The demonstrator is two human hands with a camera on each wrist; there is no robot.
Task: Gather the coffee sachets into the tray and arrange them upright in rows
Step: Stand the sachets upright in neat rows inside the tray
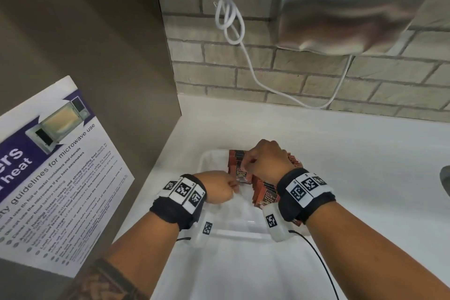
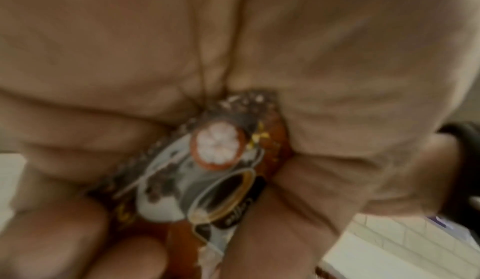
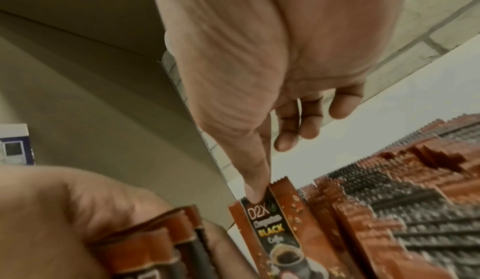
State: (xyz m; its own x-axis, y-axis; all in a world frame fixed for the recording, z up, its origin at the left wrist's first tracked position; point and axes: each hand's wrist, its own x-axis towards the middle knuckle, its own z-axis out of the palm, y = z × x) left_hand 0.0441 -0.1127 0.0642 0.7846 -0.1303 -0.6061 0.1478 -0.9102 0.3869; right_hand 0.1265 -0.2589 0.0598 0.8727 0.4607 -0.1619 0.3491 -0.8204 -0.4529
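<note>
A clear plastic tray point(image 1: 207, 162) sits on the white counter. Brown "D2X Black Coffee" sachets stand upright in rows point(image 1: 265, 192) along its right side, seen close as packed tops point(image 3: 389, 211). My right hand point(image 1: 265, 161) hovers over the far row, and its thumb and forefinger pinch the top of the front sachet point(image 3: 272, 232), which also shows in the head view point(image 1: 239, 173). My left hand point(image 1: 219, 189) is just left of that sachet, fingers curled round a small bundle of sachets point(image 3: 155, 242); one of them fills the left wrist view point(image 2: 215, 170).
A grey cabinet side point(image 1: 97, 31) with a microwave poster point(image 1: 60, 165) walls off the left. Behind is a brick wall point(image 1: 316, 75) with a steel hand dryer point(image 1: 353, 7) and its white cable point(image 1: 229, 19). A sink edge point(image 1: 445, 178) shows at far right.
</note>
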